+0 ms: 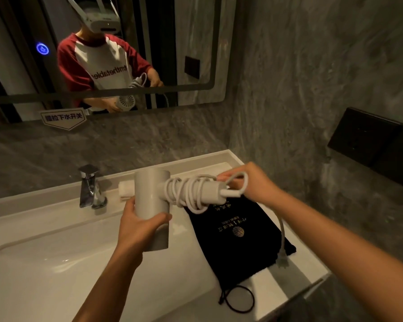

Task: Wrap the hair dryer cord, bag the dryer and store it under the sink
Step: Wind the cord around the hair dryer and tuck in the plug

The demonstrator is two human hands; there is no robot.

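1. White hair dryer (pixel 151 196) held above the white sink counter (pixel 56 219), barrel upright, handle pointing right.
2. Left hand (pixel 137 226) closed around the lower barrel, thumb across the front.
3. White cord (pixel 189 194) coiled several times around the handle, coils loose and uneven.
4. Right hand (pixel 251 180) at the handle's end, fingers pinching a loop of cord; grip partly hidden behind the loop.
5. Free tail of cord hanging down to the plug (pixel 282 260), blurred, dangling over the black drawstring bag (pixel 237 247).
6. Bag lying flat on the counter right of the basin, gold print upside down and unreadable, drawstring (pixel 240 298) looped near the front edge.
7. Chrome faucet (pixel 90 187) left of the dryer; rolled white towel (pixel 126 189) behind, mostly hidden by the barrel.
8. Mirror (pixel 102 54) above, dark wall panel (pixel 368 140) at right, cut off by the frame edge.
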